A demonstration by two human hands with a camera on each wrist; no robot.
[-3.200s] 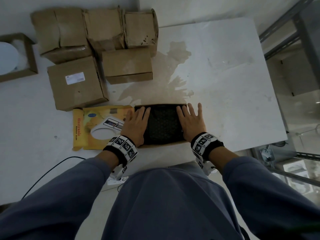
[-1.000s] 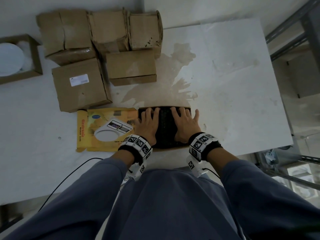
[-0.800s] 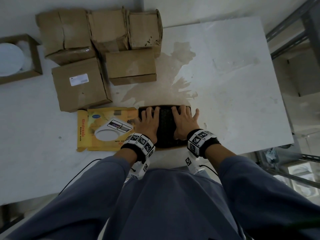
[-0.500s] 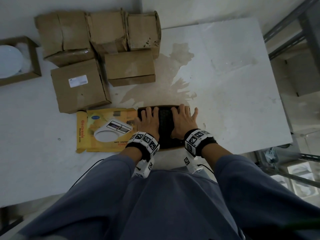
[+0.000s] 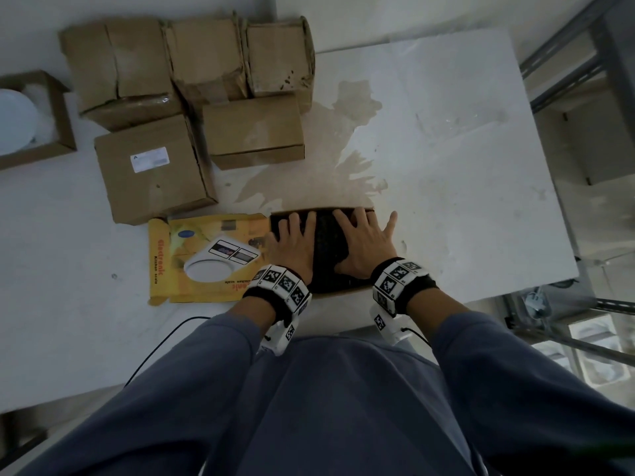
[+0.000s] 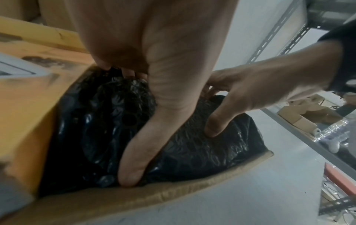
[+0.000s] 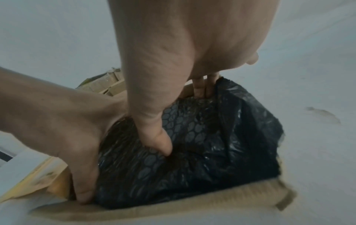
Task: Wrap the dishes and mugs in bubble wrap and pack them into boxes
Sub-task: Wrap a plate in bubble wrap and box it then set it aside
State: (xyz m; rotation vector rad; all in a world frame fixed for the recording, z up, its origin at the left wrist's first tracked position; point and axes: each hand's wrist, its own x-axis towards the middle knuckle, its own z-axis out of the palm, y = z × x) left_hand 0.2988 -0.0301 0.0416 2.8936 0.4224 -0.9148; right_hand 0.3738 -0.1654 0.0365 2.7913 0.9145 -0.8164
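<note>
Spreading across the white worktop [image 5: 446, 166] lay closed cardboard boxes [image 5: 151, 166], while an open box [image 6: 173, 193] at its near edge held the black bubble-wrapped bundle [image 5: 326, 242]; left hand [image 5: 292, 249] and right hand [image 5: 364, 245] pressed it, fingers [image 7: 200, 86] straight and spread.

We see a yellow kitchen scale carton [image 5: 206, 259] lying flat on the white table [image 5: 464, 201], a brownish stain [image 5: 347, 139] beyond it, and a black cable [image 5: 165, 341] at the near edge.
</note>
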